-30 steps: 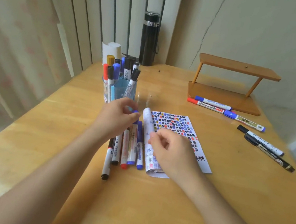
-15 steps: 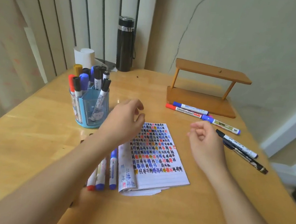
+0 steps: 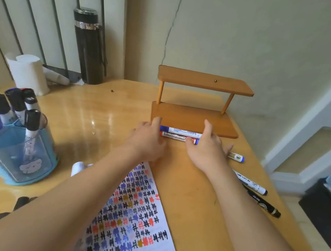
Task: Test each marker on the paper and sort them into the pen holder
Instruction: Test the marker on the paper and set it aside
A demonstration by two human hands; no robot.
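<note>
Two markers lie side by side in front of the wooden shelf: a blue-capped one [image 3: 178,130] and a red whiteboard marker [image 3: 174,136]. My left hand [image 3: 148,139] touches their left ends with fingers spread. My right hand [image 3: 208,150] touches their right ends and covers most of a third marker, whose blue end [image 3: 238,157] sticks out. Neither hand has lifted anything. The marked-up test paper [image 3: 133,216] lies under my forearms. The blue translucent pen holder [image 3: 5,154] stands at the left with several markers upright in it.
A white marker [image 3: 251,183] and a black marker [image 3: 263,203] lie near the table's right edge. More markers [image 3: 22,201] show from under my left arm. The wooden shelf [image 3: 203,84], a black flask [image 3: 89,46] and a paper roll [image 3: 30,74] stand at the back.
Both hands left the paper and the markers beside it and reached forward to the markers in front of the shelf. The view swung right and closer.
</note>
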